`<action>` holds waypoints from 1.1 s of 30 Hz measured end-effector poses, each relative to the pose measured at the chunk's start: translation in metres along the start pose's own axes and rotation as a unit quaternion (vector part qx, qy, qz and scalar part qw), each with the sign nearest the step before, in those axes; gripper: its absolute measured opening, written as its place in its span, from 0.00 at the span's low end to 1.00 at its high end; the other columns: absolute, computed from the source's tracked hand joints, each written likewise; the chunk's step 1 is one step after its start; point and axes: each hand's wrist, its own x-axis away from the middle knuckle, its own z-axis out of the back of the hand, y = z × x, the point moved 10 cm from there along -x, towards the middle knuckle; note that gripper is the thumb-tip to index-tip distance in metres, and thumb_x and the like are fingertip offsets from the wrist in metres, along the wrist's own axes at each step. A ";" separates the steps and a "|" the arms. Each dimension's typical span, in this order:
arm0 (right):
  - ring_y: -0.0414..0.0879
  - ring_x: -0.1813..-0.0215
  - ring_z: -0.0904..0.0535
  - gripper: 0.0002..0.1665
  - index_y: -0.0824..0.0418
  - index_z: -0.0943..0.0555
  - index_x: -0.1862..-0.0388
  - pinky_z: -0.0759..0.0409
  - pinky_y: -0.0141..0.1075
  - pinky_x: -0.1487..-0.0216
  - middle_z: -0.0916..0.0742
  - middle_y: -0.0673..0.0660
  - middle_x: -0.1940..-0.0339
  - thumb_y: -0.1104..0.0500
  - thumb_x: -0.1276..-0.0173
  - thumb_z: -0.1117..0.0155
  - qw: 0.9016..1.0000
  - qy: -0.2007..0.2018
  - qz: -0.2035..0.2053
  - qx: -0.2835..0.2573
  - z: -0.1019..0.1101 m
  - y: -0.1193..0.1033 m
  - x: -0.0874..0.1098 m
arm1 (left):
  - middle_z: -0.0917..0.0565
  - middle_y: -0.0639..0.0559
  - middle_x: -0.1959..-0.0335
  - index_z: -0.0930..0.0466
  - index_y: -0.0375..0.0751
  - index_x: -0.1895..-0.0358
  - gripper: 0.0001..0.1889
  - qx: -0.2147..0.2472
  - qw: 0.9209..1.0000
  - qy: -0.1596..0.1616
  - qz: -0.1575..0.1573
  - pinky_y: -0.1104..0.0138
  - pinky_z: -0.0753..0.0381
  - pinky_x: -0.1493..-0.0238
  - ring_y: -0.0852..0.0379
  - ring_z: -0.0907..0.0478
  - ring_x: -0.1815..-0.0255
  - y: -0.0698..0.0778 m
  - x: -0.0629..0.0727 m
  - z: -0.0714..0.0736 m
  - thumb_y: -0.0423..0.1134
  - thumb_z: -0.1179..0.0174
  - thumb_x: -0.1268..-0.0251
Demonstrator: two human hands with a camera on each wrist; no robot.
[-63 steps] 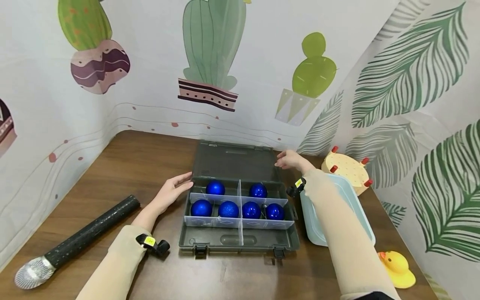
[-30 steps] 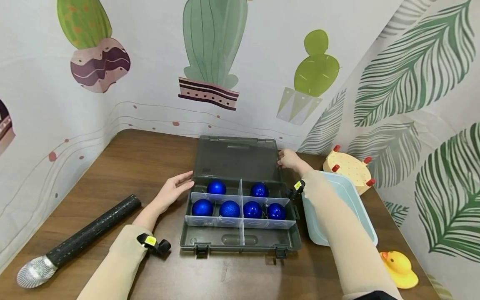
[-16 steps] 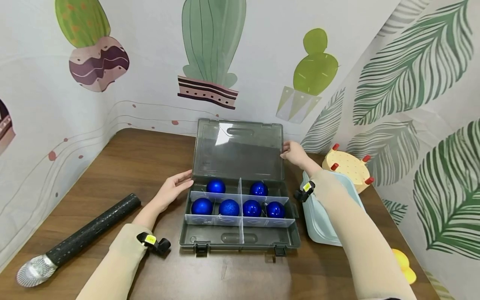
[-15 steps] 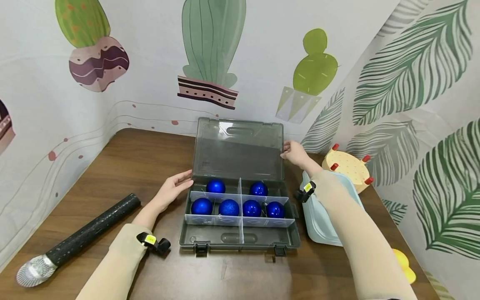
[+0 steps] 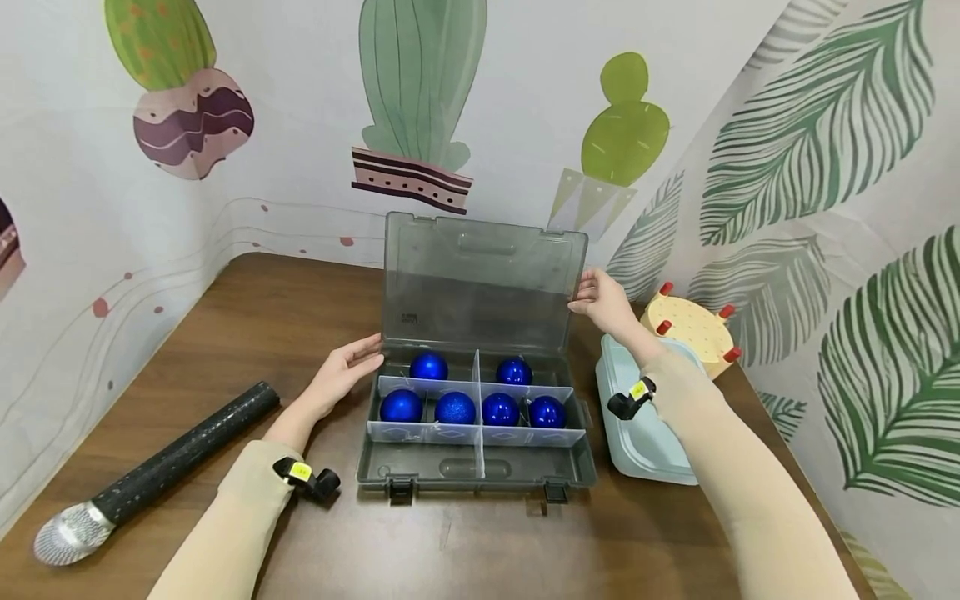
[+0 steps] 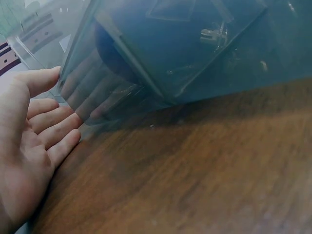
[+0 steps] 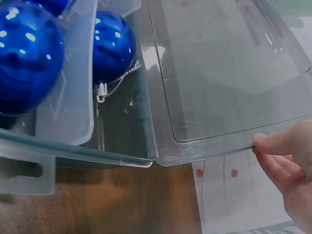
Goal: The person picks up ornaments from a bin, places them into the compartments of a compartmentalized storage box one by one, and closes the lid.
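Observation:
A grey see-through plastic storage box with clear dividers stands on the table in the head view. Its lid is hinged at the back and tilted up. Several blue Christmas balls sit in the back and middle compartments; the front ones hold none. My right hand pinches the lid's right edge between thumb and fingers, as the right wrist view shows with the hand at the lid's rim. At the box's back left corner, my left hand touches the side with fairly straight fingers.
A black microphone with a silver head lies left on the wooden table. Right of the box stands a light blue tray, partly under my right arm. Behind it is a cream round piece with red pegs. A patterned cloth hangs behind.
My right hand has taken hold of the lid's right edge and raised the lid from nearly flat to steeply tilted. My left hand stays at the box's side.

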 end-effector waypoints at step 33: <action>0.31 0.52 0.20 0.24 0.79 0.31 0.39 0.20 0.25 0.47 0.23 0.77 0.39 0.58 0.19 0.59 0.989 -0.036 0.082 -0.115 0.015 -0.010 0.089 | 0.40 0.26 0.28 0.49 0.21 0.27 0.34 0.071 0.997 -0.033 -0.003 0.58 0.32 0.31 0.38 0.39 0.27 0.031 0.007 -0.001 0.50 0.63 0.19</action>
